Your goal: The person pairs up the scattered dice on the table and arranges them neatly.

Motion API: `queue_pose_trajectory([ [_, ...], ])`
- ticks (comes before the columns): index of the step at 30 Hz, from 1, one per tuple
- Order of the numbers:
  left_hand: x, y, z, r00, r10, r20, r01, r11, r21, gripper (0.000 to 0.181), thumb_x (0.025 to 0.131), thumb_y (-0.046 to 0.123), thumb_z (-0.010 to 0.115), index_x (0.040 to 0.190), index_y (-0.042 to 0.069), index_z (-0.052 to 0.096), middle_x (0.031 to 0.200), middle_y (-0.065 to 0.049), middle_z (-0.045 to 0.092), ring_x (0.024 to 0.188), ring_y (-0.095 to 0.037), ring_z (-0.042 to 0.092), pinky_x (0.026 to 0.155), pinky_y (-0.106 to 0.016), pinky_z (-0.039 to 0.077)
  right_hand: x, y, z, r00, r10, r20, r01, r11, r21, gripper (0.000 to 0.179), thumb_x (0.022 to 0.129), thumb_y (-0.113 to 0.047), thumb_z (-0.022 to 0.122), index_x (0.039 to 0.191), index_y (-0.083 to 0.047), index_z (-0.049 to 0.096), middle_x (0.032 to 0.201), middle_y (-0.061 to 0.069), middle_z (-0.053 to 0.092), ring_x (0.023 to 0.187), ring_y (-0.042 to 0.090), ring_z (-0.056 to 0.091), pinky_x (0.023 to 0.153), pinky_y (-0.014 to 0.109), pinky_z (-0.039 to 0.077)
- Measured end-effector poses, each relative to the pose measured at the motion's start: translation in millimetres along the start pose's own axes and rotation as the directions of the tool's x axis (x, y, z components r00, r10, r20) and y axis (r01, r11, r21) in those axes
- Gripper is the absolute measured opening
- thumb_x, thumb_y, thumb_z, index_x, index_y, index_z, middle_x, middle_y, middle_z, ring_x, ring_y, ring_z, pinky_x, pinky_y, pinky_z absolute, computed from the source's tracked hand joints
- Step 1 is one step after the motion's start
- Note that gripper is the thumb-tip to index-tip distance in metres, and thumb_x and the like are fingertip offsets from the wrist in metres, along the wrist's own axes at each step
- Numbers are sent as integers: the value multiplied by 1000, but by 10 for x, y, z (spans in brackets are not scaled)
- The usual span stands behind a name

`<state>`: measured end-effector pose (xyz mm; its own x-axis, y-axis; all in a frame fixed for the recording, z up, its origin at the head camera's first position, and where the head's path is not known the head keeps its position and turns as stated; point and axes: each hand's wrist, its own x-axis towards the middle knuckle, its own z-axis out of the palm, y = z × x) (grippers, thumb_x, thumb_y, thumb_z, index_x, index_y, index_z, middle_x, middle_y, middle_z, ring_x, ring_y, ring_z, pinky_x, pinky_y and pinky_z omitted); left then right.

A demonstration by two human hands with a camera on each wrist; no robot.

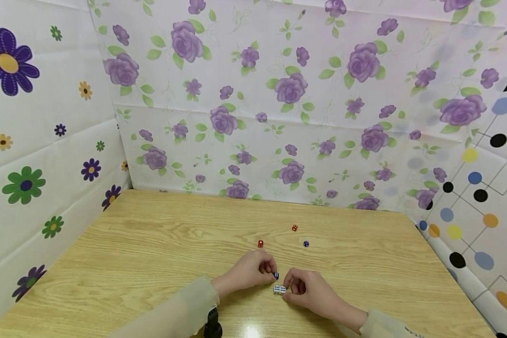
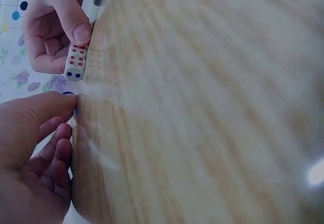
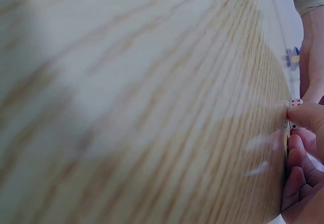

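Two white dice stand side by side on the wooden table (image 1: 173,249), the left white die (image 1: 276,289) touching the right white die (image 1: 283,290). My right hand (image 1: 314,292) pinches the right one between thumb and fingers. Just behind them, my left hand (image 1: 251,270) pinches a blue die (image 1: 276,275) by thumb and fingertips. In the left wrist view, the white dice (image 2: 76,62) show red and blue pips, while the left hand's thumb (image 2: 53,102) mostly hides the blue die. The right thumb (image 3: 304,114) covers part of a white die (image 3: 296,102) in the right wrist view.
Farther back on the table lie a red die (image 1: 260,244), another red die (image 1: 295,227) and a second blue die (image 1: 306,244). Flower-patterned cloth (image 1: 257,94) walls the back. A black device (image 1: 213,324) sits at the left wrist.
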<state>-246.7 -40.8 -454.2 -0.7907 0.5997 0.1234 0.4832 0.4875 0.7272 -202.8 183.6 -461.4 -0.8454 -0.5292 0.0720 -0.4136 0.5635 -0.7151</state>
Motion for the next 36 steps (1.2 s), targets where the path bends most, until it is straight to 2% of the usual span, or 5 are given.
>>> queue_pose_trajectory([
  [10, -4, -17, -1, 1000, 0, 10, 0, 1000, 1, 7, 85, 10, 77, 87, 11, 69, 87, -3, 63, 73, -2, 53, 68, -16, 45, 2, 13, 1, 1000, -8, 5, 8, 1000, 8, 16, 86, -29, 77, 91, -22, 64, 68, -10, 54, 55, -5, 44, 52, 16, 40],
  [18, -7, -12, 2, 1000, -5, 16, 5, 1000, 6, 7, 85, 10, 76, 87, 12, 70, 87, -3, 63, 73, -1, 52, 68, -16, 45, 20, 11, -44, 999, 5, 41, -5, 1000, 6, 20, 85, -30, 78, 96, -20, 64, 69, -9, 57, 56, -3, 47, 53, 17, 42],
  [28, 12, -27, 5, 1000, -14, 18, 14, 1000, 7, 8, 85, 12, 77, 87, 12, 70, 86, 0, 63, 72, -1, 52, 68, -16, 45, 90, -12, -309, 992, -48, 119, 49, 999, -7, 23, 86, -22, 77, 104, -14, 65, 78, -6, 62, 62, -1, 52, 57, 19, 46],
  [31, 13, -31, 5, 1000, -9, 17, 8, 1000, 13, 8, 85, 12, 77, 87, 12, 69, 85, 0, 63, 72, -1, 52, 68, -16, 45, 164, 12, -428, 992, -86, 91, 91, 995, -50, 22, 86, -16, 76, 104, -10, 66, 79, -5, 62, 64, -1, 52, 58, 19, 47],
  [36, 17, -41, 8, 1000, -1, 22, 1, 1000, 10, 7, 85, 13, 76, 86, 12, 70, 84, 1, 62, 70, 0, 51, 67, -16, 44, 310, 91, -623, 990, -138, -11, 135, 981, -142, 20, 86, -10, 76, 104, -9, 68, 79, -5, 62, 63, -1, 51, 56, 20, 46],
])
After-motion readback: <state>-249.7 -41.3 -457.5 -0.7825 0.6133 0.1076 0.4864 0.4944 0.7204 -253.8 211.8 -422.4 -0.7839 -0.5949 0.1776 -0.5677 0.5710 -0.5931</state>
